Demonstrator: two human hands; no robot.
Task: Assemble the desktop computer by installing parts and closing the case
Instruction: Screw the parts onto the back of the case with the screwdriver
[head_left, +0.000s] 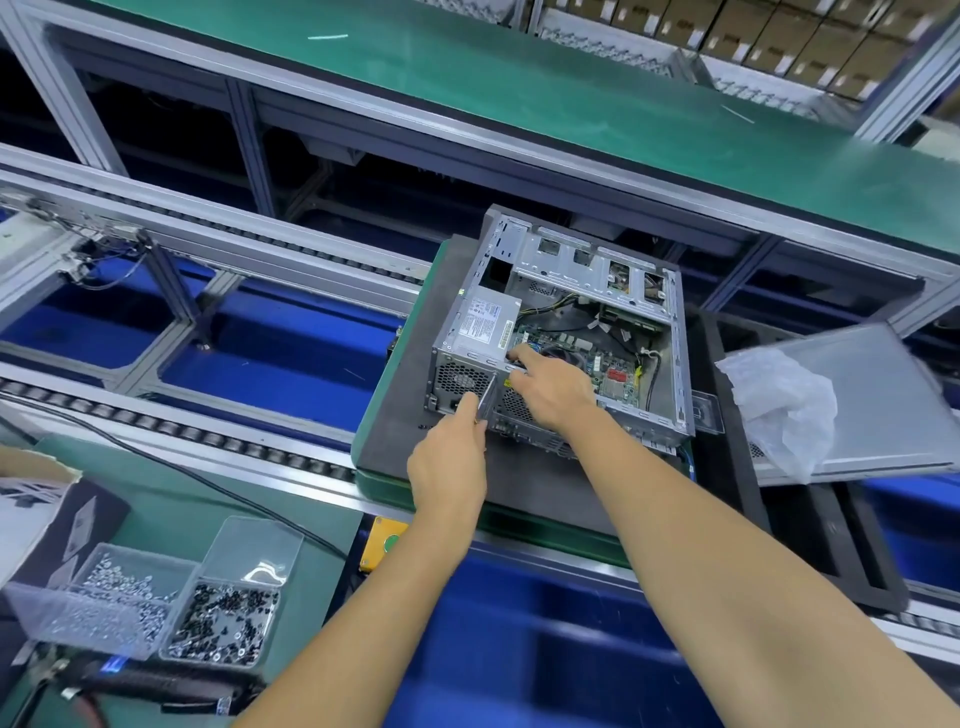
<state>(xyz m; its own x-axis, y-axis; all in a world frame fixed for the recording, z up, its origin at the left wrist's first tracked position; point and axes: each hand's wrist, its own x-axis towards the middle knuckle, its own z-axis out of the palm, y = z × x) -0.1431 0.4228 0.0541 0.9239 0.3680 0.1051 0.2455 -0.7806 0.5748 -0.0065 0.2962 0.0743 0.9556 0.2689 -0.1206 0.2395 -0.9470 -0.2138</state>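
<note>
Left hand (448, 464) pinching metal strip (487, 397), right hand (551, 385) gripping computer case (561, 332) edge

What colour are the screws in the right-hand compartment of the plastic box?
Black screws, seen in the head view.

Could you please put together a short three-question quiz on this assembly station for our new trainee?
1. True or false: the side panel is already fitted on the computer case.
2. Which hand pinches the thin metal strip at the case's rear edge? A) left hand B) right hand
3. Fill in: beside the compartment of silver screws in the clear screw box sits one of ____ screws.

Key
1. False: it lies to the right of the open case, with a plastic bag on it.
2. A
3. black
</note>
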